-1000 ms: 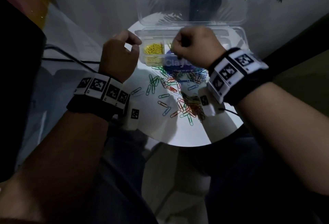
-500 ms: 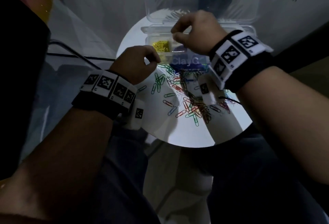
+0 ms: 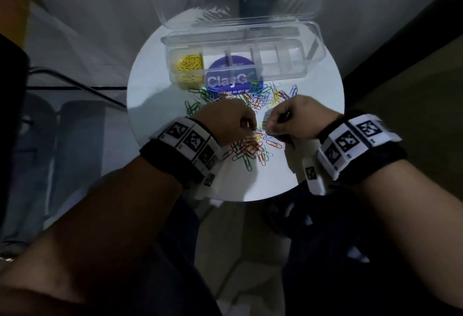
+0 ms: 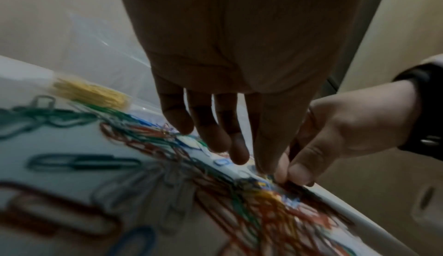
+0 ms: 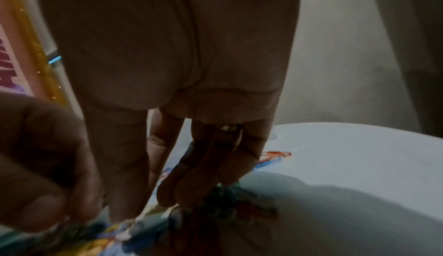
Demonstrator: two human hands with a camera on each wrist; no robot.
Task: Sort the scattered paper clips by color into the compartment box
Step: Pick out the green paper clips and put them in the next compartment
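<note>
Two hands, the left hand and right hand, reach fingertips-down into the scattered multicoloured wire paper clips on the round white bench, whether pinching any I cannot tell, near the clear plastic compartment box holding yellow clips.

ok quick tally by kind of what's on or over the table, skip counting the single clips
round table: 1
compartment box: 1
hands: 2, left hand and right hand
marker wristbands: 2, and
total: 6
The loose paper clips are too tangled to count.
</note>
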